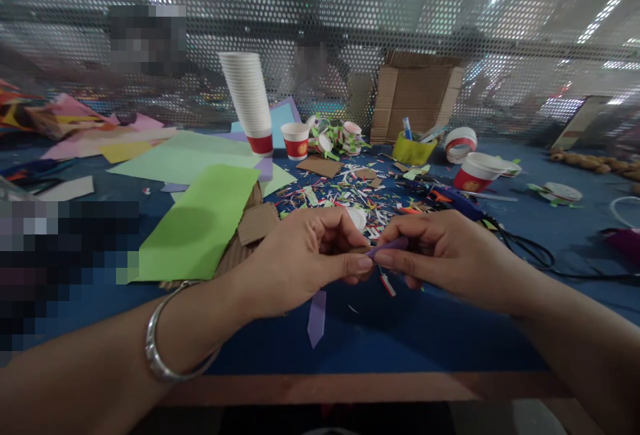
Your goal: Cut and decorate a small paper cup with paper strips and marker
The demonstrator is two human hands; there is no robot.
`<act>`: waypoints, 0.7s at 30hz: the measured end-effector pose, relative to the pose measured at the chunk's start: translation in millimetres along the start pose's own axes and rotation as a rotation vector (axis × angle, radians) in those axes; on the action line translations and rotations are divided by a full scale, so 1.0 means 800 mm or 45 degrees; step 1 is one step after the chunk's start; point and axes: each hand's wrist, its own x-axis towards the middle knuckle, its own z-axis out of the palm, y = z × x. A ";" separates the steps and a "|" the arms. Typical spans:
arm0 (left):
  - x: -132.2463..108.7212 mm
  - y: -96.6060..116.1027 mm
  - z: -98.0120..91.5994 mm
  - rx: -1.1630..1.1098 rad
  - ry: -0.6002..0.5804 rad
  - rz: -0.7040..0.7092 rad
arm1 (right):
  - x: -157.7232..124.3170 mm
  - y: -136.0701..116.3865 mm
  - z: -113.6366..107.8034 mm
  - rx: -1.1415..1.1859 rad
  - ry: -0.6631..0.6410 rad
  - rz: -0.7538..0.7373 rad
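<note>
Above blue table (380, 345), purple paper (393, 246) in left hand's (297, 262) and right hand's (453, 258) fingertip pinch

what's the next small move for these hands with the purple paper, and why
Probably slide the right hand gently outward along the purple paper, pressing lightly, while the left hand steadies it: both pinch it close together, and it looks narrow, perhaps folded or rolled, though too much is hidden to tell which.
</note>
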 end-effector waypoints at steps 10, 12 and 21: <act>0.000 0.001 0.001 -0.006 0.022 -0.012 | 0.000 0.001 0.000 0.004 0.003 0.008; 0.000 0.001 0.002 -0.037 0.029 -0.013 | 0.000 0.002 0.001 0.011 0.012 0.010; -0.001 0.000 0.001 -0.158 0.014 -0.072 | 0.001 0.001 0.002 0.045 0.042 0.022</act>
